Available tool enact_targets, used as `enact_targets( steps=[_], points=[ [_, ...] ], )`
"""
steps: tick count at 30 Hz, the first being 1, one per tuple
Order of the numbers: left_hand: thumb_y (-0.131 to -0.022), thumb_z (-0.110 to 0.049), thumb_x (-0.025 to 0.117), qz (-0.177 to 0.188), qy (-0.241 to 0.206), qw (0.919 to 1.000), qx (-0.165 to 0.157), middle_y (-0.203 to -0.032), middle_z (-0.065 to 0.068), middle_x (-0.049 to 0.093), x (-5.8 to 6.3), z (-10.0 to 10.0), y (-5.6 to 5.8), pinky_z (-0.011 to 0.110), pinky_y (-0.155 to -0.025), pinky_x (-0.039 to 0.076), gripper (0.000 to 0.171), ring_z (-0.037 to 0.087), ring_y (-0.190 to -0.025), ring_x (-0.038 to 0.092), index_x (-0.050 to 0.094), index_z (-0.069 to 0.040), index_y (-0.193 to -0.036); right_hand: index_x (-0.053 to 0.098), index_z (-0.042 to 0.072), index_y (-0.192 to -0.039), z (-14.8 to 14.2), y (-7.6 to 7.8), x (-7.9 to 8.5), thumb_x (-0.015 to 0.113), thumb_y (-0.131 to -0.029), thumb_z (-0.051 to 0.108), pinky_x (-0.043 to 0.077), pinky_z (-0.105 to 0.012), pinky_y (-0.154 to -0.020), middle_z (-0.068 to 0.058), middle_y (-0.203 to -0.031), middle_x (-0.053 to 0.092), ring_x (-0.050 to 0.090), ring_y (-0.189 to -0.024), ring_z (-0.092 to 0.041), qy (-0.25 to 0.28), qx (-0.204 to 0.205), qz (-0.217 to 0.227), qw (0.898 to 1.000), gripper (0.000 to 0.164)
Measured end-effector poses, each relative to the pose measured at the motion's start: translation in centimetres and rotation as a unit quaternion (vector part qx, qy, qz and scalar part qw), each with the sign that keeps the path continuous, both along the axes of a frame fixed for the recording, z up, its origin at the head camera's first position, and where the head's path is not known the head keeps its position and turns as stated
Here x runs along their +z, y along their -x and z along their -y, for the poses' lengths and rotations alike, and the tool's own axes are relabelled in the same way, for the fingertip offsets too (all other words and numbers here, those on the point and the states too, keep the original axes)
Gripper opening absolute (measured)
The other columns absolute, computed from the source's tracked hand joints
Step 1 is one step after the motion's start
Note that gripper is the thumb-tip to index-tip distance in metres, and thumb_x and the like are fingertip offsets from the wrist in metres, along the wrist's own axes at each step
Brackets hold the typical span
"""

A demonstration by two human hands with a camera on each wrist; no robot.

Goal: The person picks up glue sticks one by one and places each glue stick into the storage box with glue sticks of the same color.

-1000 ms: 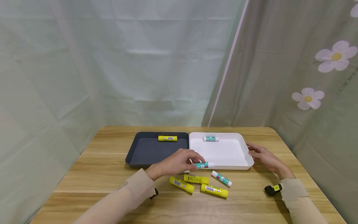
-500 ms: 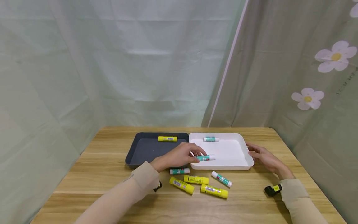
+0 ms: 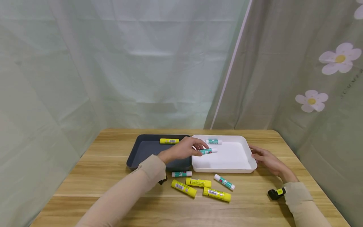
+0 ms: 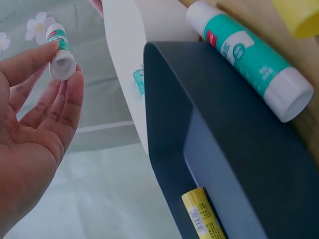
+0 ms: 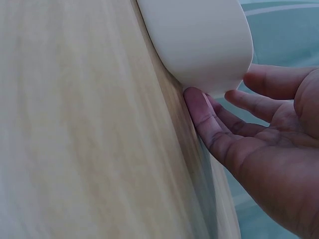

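Note:
My left hand [image 3: 185,148] pinches a green-and-white glue stick [image 3: 209,151] between thumb and fingertips, above the left part of the white tray [image 3: 233,157]. In the left wrist view the held glue stick [image 4: 61,52] is tilted, its white end facing the camera. Against the white tray's right end my right hand [image 3: 267,160] rests its fingers; the right wrist view has the fingertips touching the tray's rounded corner [image 5: 204,45]. Another green-and-white glue stick [image 3: 214,142] lies at the back of this tray. A yellow glue stick [image 3: 169,141] lies inside the dark grey tray [image 3: 143,154].
In front of the trays, on the wooden table [image 3: 93,176], lie two green-and-white glue sticks, one to the left [image 3: 181,174] and one to the right [image 3: 224,182], and three yellow glue sticks [image 3: 216,194]. Curtains [image 3: 158,69] hang behind the table.
The left hand has lifted the green-and-white glue stick from the white tray's front edge, back over the tray. A glue stick formerly behind that hand now shows. The right hand stays put.

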State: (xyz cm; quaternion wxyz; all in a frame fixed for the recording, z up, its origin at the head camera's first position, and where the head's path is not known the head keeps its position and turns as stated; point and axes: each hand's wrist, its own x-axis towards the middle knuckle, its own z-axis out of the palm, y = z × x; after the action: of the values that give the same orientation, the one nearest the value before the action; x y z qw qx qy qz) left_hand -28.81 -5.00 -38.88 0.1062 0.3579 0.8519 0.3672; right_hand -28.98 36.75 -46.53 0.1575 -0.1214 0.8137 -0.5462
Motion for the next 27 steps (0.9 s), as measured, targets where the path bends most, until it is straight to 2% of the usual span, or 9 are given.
enact_targets(
  steps=[3, 8, 16, 27],
  points=[
    [-0.099, -0.012, 0.073, 0.002, 0.003, 1.0000, 0.006, -0.113, 0.000, 0.071, 0.1, -0.2, 0.4, 0.030, -0.084, 0.055, 0.029, 0.015, -0.102, 0.065, 0.074, -0.017, -0.128, 0.017, -0.007, -0.162, 0.0, 0.0, 0.1, 0.051, -0.110, 0.017, 0.050, -0.022, -0.092, -0.036, -0.164, 0.019, 0.051, -0.124, -0.015, 0.006, 0.002, -0.001, 1.000, 0.067],
    [-0.099, -0.012, 0.073, 0.007, 0.001, 0.9999, 0.009, -0.116, 0.000, 0.072, 0.2, -0.5, 1.0, 0.031, -0.088, 0.055, 0.030, 0.016, -0.105, 0.066, 0.074, -0.017, -0.128, 0.017, -0.007, -0.163, 0.0, 0.0, 0.2, 0.052, -0.110, 0.016, 0.051, -0.023, -0.091, -0.036, -0.164, 0.018, 0.054, -0.118, -0.008, 0.019, 0.006, 0.002, 1.000, 0.067],
    [-0.100, -0.011, 0.071, 0.021, 0.005, 0.9998, 0.001, -0.119, 0.002, 0.069, 0.9, -1.6, 2.5, 0.033, -0.094, 0.054, 0.029, 0.018, -0.109, 0.065, 0.074, -0.017, -0.128, 0.016, -0.007, -0.162, -0.1, 0.1, 0.1, 0.051, -0.110, 0.019, 0.051, -0.021, -0.091, -0.036, -0.164, 0.018, 0.053, -0.117, -0.004, 0.013, 0.009, 0.000, 1.000, 0.068],
    [-0.098, -0.008, 0.072, 0.016, 0.016, 0.9997, -0.012, -0.120, 0.004, 0.072, 1.5, -3.4, 4.1, 0.029, -0.091, 0.055, 0.029, 0.020, -0.112, 0.065, 0.075, -0.015, -0.127, 0.017, -0.005, -0.163, -0.1, 0.1, 0.2, 0.053, -0.110, 0.019, 0.050, -0.021, -0.091, -0.035, -0.165, 0.018, 0.054, -0.114, -0.001, 0.015, 0.000, 0.007, 1.000, 0.069]
  ],
)
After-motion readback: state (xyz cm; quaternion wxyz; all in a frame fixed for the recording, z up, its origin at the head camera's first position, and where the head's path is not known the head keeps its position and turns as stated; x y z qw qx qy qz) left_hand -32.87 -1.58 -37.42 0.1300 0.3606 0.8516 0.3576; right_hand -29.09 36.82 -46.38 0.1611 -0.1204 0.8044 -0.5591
